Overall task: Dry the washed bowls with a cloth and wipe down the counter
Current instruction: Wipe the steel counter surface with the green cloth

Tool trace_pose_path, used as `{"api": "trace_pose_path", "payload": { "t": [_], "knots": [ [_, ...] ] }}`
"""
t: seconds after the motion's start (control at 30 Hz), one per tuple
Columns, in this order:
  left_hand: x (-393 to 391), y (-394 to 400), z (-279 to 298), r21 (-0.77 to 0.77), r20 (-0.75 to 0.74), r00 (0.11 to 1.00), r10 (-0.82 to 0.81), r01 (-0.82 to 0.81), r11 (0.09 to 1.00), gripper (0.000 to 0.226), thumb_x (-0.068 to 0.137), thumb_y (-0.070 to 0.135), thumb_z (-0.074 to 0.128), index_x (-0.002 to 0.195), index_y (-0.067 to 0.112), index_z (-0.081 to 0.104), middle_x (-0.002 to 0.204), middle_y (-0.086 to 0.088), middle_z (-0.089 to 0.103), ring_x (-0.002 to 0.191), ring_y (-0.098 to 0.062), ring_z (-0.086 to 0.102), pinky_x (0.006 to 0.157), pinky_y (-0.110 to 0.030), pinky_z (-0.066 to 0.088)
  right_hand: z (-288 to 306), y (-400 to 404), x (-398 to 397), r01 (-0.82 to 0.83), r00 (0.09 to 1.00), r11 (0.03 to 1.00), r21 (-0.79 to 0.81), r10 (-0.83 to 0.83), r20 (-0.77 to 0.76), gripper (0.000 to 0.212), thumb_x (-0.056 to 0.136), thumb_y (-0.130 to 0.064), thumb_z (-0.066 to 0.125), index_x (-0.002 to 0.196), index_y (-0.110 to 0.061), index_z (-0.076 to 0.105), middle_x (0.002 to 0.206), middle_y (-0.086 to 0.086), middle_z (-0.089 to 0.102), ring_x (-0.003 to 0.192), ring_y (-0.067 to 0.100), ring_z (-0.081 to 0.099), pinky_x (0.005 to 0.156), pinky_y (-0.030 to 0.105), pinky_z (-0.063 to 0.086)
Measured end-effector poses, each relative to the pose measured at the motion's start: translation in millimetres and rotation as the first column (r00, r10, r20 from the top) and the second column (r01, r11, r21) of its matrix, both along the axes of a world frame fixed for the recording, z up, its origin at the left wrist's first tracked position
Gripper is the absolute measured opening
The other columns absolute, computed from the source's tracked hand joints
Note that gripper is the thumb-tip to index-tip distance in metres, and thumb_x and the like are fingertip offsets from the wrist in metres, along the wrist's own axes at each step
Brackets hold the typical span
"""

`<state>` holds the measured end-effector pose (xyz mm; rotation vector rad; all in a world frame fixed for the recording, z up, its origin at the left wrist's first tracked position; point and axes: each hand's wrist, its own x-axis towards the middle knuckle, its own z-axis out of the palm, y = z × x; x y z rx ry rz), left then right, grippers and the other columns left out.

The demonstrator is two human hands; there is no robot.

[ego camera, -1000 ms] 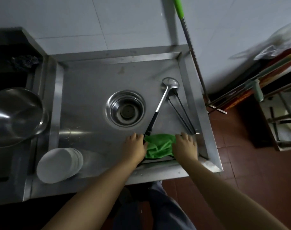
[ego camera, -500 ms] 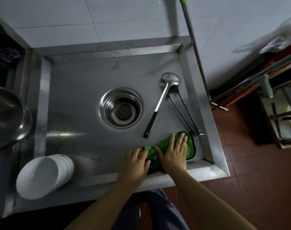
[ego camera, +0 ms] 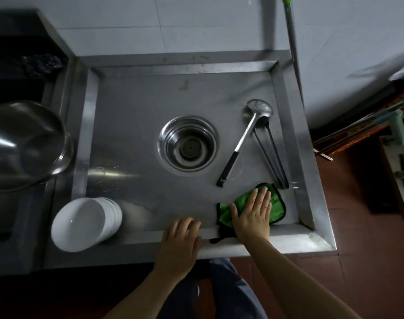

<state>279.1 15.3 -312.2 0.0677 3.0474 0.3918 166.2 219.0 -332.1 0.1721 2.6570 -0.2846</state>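
Steel counter [ego camera: 138, 107]: right hand [ego camera: 254, 215] fingers flat on green cloth [ego camera: 275, 207]; left hand [ego camera: 181, 240] fingers spread.

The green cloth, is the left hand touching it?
No, only the right hand lies flat on the green cloth; the left hand rests apart on the counter's front rim.

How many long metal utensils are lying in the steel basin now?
2. A ladle lies right of the drain, its black grip toward the person. Tongs lie just right of it, ending near the green cloth.
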Motion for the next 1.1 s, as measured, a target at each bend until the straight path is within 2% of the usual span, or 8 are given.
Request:
{"api": "trace_pose_path", "payload": {
  "t": [0.07,0.17,0.27,0.4,0.6,0.8,0.97,1.1],
  "knots": [
    [15.9,-8.4,-1.8,-0.023,-0.019,1.0,-0.019,0.018,1.0,0.038,0.1,0.032,0.044,0.127,0.015,0.065,0.132,-0.009,0.06,0.117,-0.034,0.055,0.099,-0.049,0.049,-4.1,-16.1,10.8,0.005,1.0,1.0,0.013,-0.005,-0.011,0.091,0.098,-0.067,0.015,0.153,-0.004,-0.019,0.158,0.019,-0.032,0.147,0.032,-0.029,0.122,0.044,-0.014],
    [38.5,-24.7,-10.1,-0.066,0.013,0.997,-0.073,0.074,0.995,0.037,0.105,0.027,0.04,0.127,0.009,0.063,0.133,-0.015,0.058,0.123,-0.041,0.052,0.109,-0.058,0.036,-5.0,-42.5,19.9,-0.002,1.0,1.0,0.002,0.002,-0.011,0.091,0.098,-0.066,0.016,0.154,-0.001,-0.015,0.157,0.02,-0.031,0.148,0.033,-0.026,0.123,0.046,-0.01],
    [54.5,-40.0,-8.3,-0.043,0.004,1.0,0.019,-0.019,0.999,0.037,0.097,0.026,0.054,0.127,0.007,0.063,0.128,-0.016,0.059,0.118,-0.041,0.055,0.106,-0.057,0.041,-4.2,-70.6,32.7,-0.061,0.998,0.998,-0.018,0.061,-0.008,0.09,0.099,-0.064,0.018,0.154,-0.001,-0.016,0.156,0.02,-0.032,0.148,0.033,-0.027,0.122,0.045,-0.013],
    [66.8,-57.1,2.0,-0.019,0.016,0.999,0.04,-0.04,0.999,0.039,0.092,0.027,0.053,0.126,0.012,0.063,0.129,-0.01,0.057,0.121,-0.036,0.054,0.105,-0.055,0.044,-6.3,-108.6,45.8,-0.187,0.982,0.981,-0.052,0.185,-0.047,0.086,0.096,-0.064,0.006,0.153,-0.002,-0.016,0.158,0.018,-0.029,0.148,0.032,-0.027,0.122,0.043,-0.015],
    [80.7,-83.4,9.1,-0.029,0.022,0.988,0.155,-0.155,0.988,0.04,0.091,0.027,0.052,0.129,0.017,0.06,0.132,-0.008,0.056,0.124,-0.034,0.051,0.111,-0.055,0.037,-16.8,-155.1,39.3,-0.465,0.881,0.885,-0.002,0.462,-0.097,0.08,0.1,-0.057,0.015,0.156,0.0,0.003,0.164,0.021,-0.008,0.151,0.036,-0.012,0.123,0.048,-0.004],
    [84.6,-94.8,27.6,-0.006,-0.091,0.975,0.201,-0.202,0.979,0.033,0.097,0.027,0.057,0.126,0.014,0.066,0.13,-0.011,0.06,0.121,-0.033,0.053,0.109,-0.05,0.038,-6.8,-191.9,17.7,-0.637,0.771,0.771,-0.018,0.636,-0.035,0.078,0.104,-0.055,0.019,0.154,-0.007,-0.016,0.16,0.015,-0.028,0.147,0.031,-0.028,0.122,0.044,-0.012],
    [74.8,-95.7,62.0,-0.038,-0.121,0.966,0.23,-0.236,0.971,0.028,0.099,0.028,0.053,0.122,0.018,0.066,0.126,-0.007,0.063,0.119,-0.033,0.057,0.103,-0.05,0.043,9.4,-187.5,14.2,-0.687,0.723,0.722,-0.079,0.69,0.029,0.083,0.102,-0.06,0.022,0.156,-0.011,-0.017,0.16,0.009,-0.032,0.147,0.027,-0.03,0.123,0.043,-0.009],
    [67.8,-97.3,83.0,-0.077,-0.22,0.937,0.271,-0.293,0.953,0.026,0.097,0.028,0.057,0.118,0.017,0.067,0.123,-0.008,0.065,0.117,-0.033,0.058,0.099,-0.049,0.047,22.9,-184.3,15.6,-0.614,0.784,0.787,-0.067,0.617,0.063,0.089,0.099,-0.065,0.028,0.155,-0.015,-0.021,0.16,0.012,-0.03,0.149,0.033,-0.023,0.123,0.048,-0.004]
  ]
}}
